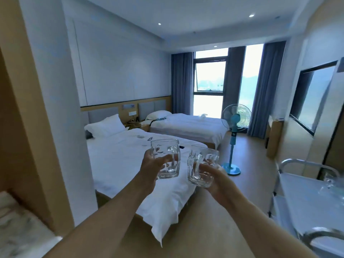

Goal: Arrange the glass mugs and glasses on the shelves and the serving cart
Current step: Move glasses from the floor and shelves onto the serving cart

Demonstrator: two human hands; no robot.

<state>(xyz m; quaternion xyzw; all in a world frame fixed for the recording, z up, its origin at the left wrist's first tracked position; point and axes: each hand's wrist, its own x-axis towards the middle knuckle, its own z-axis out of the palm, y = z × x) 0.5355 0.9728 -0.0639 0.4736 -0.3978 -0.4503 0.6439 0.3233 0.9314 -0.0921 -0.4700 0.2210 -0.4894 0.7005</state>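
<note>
Clear glass, two mugs, both carried in the air in front of me, over the foot of the near bed.

Item one: left mug, upright, dimpled wall, handle turned to the right. My left hand grips it from the left, fingers curled round the body and seen through the glass.

Item two: right mug, just beside the left mug, apart from it by a narrow gap, tilted a little, handle turned toward me. My right hand holds it from the right and below, fingers wrapped round the far side and the base.

Item three: serving cart, metal, pale top tray with a curved rail, well to the right of the near bed at the frame's edge. A further piece of clear glassware stands on its top tray; blurred, kind not certain.

Item four: standing fan, turquoise, on the floor just past the near bed's foot corner, to the right.

Item five: far bed, white linen, beyond the near bed, toward the window with blue-grey curtains.

Item six: marble-patterned counter, left of the near bed, behind a white wall corner.
</note>
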